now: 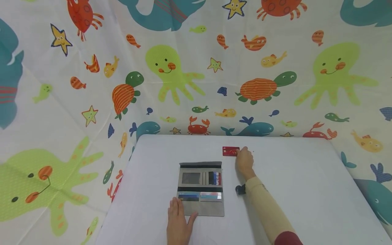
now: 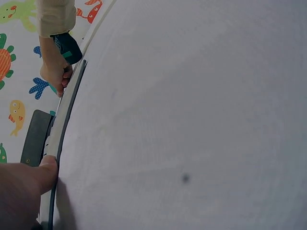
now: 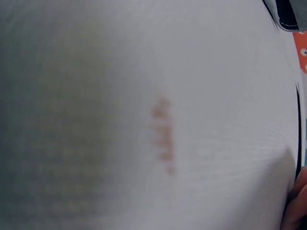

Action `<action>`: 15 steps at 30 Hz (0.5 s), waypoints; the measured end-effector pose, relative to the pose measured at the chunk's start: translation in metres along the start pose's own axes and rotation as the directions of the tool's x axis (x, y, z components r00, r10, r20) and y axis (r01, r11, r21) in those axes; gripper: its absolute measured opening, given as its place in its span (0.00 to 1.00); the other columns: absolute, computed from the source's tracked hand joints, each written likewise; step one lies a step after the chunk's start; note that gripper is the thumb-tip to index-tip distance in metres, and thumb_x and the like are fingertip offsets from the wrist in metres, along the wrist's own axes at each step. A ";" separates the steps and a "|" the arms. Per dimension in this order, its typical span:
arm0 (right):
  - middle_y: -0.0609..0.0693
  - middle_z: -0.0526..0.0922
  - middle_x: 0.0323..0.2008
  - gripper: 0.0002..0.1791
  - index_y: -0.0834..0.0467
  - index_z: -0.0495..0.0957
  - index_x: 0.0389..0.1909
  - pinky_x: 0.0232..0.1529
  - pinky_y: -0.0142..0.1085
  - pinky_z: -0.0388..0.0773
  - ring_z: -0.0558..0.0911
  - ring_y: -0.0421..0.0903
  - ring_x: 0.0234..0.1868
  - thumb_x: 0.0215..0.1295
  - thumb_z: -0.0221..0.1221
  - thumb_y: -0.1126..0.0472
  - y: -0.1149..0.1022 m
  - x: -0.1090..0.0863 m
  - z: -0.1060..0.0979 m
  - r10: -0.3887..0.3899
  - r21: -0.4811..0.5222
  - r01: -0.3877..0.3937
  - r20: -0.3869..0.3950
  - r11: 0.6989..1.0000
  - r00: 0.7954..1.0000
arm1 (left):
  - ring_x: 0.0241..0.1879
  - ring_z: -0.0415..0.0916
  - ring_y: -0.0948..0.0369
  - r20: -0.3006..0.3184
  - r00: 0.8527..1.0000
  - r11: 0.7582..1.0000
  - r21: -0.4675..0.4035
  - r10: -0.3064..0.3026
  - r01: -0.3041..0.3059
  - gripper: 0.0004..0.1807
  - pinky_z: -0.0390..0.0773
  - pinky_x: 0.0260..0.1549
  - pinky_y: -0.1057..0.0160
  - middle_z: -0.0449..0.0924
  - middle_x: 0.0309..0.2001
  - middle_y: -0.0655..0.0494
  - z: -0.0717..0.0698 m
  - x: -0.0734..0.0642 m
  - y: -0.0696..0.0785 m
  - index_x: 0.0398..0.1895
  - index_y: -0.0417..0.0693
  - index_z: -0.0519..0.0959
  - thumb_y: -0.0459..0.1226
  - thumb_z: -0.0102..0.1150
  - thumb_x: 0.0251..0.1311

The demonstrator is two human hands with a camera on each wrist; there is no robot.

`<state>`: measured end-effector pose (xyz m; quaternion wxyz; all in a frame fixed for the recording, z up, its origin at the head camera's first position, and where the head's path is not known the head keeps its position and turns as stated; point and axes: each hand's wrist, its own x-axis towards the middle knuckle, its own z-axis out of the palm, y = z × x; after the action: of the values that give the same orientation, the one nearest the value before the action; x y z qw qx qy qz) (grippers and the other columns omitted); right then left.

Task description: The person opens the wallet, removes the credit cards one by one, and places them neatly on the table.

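An opened grey wallet (image 1: 200, 208) lies on the white table, with several cards in its slots. My left hand (image 1: 179, 221) rests at its lower left corner, fingers straight; in the left wrist view the thumb (image 2: 47, 173) presses on the wallet's edge. Beyond the wallet, to its upper right, is a red bank card (image 1: 229, 151) marked VISA. My right hand (image 1: 245, 161) pinches the card's right end, its fingers curled. Only a few fingers (image 3: 298, 201) of the right hand show in the right wrist view, and the card is hidden there.
The white table (image 1: 306, 190) ends at a curtain (image 1: 196, 92) printed with sea animals, behind and at both sides. A dark wrist camera (image 1: 240, 189) sits on the right wrist. A reddish mark (image 3: 164, 136) shows on the white surface.
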<state>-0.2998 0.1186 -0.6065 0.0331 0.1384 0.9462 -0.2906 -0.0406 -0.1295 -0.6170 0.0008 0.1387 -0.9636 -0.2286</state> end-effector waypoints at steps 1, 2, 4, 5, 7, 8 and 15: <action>0.68 0.82 0.46 0.23 0.70 0.68 0.54 0.59 0.55 0.79 0.82 0.64 0.55 0.78 0.51 0.52 -0.001 0.000 -0.001 0.002 -0.002 -0.002 -0.001 1.000 1.000 | 0.76 0.54 0.38 -0.001 1.000 1.000 0.001 0.000 0.000 0.52 0.58 0.73 0.39 0.57 0.75 0.30 0.000 0.000 0.000 0.71 0.26 0.62 0.58 0.67 0.56; 0.69 0.81 0.47 0.23 0.70 0.67 0.54 0.59 0.55 0.79 0.82 0.65 0.56 0.78 0.51 0.52 -0.002 0.000 -0.002 0.007 -0.002 -0.007 0.004 1.000 1.000 | 0.76 0.54 0.38 0.000 1.000 1.000 0.002 0.000 0.000 0.52 0.58 0.73 0.40 0.57 0.75 0.30 0.000 0.001 0.000 0.71 0.27 0.62 0.58 0.67 0.56; 0.69 0.81 0.48 0.23 0.70 0.67 0.55 0.60 0.55 0.79 0.81 0.65 0.56 0.78 0.52 0.52 -0.003 0.000 -0.003 0.016 0.003 -0.016 0.005 1.000 1.000 | 0.76 0.54 0.38 0.001 1.000 1.000 0.002 0.000 0.000 0.53 0.58 0.73 0.40 0.57 0.75 0.31 -0.001 0.001 0.001 0.71 0.27 0.62 0.58 0.67 0.56; 0.70 0.81 0.48 0.23 0.70 0.67 0.55 0.60 0.56 0.79 0.81 0.65 0.56 0.77 0.52 0.52 -0.003 0.000 -0.003 0.021 0.004 -0.021 0.006 1.000 1.000 | 0.76 0.54 0.38 0.002 1.000 1.000 0.001 0.000 0.000 0.53 0.58 0.73 0.40 0.57 0.75 0.31 -0.001 0.001 0.001 0.71 0.27 0.62 0.58 0.67 0.56; 0.70 0.81 0.49 0.23 0.71 0.67 0.55 0.60 0.56 0.78 0.81 0.66 0.57 0.78 0.51 0.53 -0.003 0.001 -0.003 0.024 0.008 -0.024 0.012 1.000 1.000 | 0.76 0.54 0.38 0.003 1.000 1.000 -0.002 -0.002 0.002 0.53 0.58 0.73 0.39 0.57 0.75 0.31 -0.001 0.001 0.001 0.71 0.27 0.62 0.58 0.67 0.55; 0.70 0.81 0.49 0.23 0.71 0.67 0.55 0.60 0.56 0.78 0.81 0.65 0.56 0.78 0.51 0.52 -0.003 0.001 -0.003 0.025 0.012 -0.025 0.014 1.000 1.000 | 0.76 0.54 0.38 0.004 1.000 1.000 -0.003 -0.003 0.003 0.53 0.58 0.73 0.39 0.57 0.75 0.31 -0.001 0.000 0.001 0.71 0.27 0.62 0.58 0.67 0.55; 0.64 0.82 0.39 0.21 0.67 0.70 0.48 0.50 0.47 0.82 0.82 0.57 0.43 0.78 0.50 0.50 0.005 -0.004 -0.002 -0.022 0.124 0.023 -0.013 0.992 1.000 | 0.76 0.53 0.38 0.005 1.000 1.000 -0.003 0.005 -0.005 0.52 0.58 0.73 0.40 0.56 0.75 0.31 -0.001 0.000 -0.002 0.71 0.27 0.62 0.58 0.67 0.56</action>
<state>-0.2947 0.1227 -0.6071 0.0157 0.1312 0.9279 -0.3486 -0.0403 -0.1316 -0.6172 -0.0006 0.1356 -0.9636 -0.2304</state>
